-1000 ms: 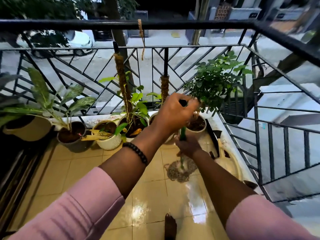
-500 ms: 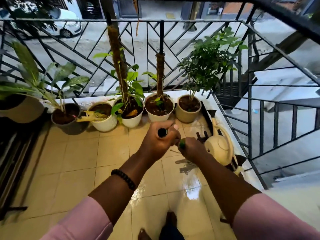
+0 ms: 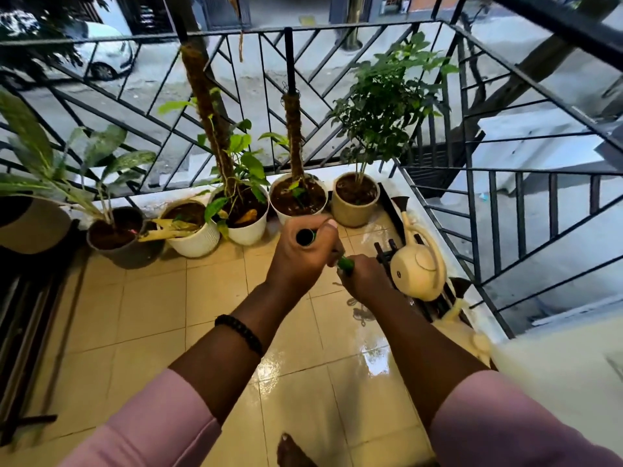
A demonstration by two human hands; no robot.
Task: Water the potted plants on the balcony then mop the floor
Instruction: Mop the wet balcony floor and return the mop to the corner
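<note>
We grip the mop handle [image 3: 345, 263] with both hands, seen almost end-on from above. Our left hand [image 3: 303, 256] curls round its top, the dark end cap showing between thumb and fingers. Our right hand [image 3: 365, 281] wraps the green shaft just below and to the right of the left, the two hands nearly touching. The mop head [image 3: 359, 310] is mostly hidden under our right forearm; a few strands show on the wet floor [image 3: 303, 382], which shines beneath our arms.

The pots [image 3: 296, 197] stand in a row along the railing [image 3: 236, 82], beyond our hands. The can [image 3: 419, 267], cream-coloured, lies on a dark rack just right of our right hand, not touching it, its spout toward the pots.

A black bead bracelet [image 3: 240, 332] sits on our left wrist. A bare foot [image 3: 291, 449] shows at the bottom edge.

We can read no brand, label or writing on anything here.
</note>
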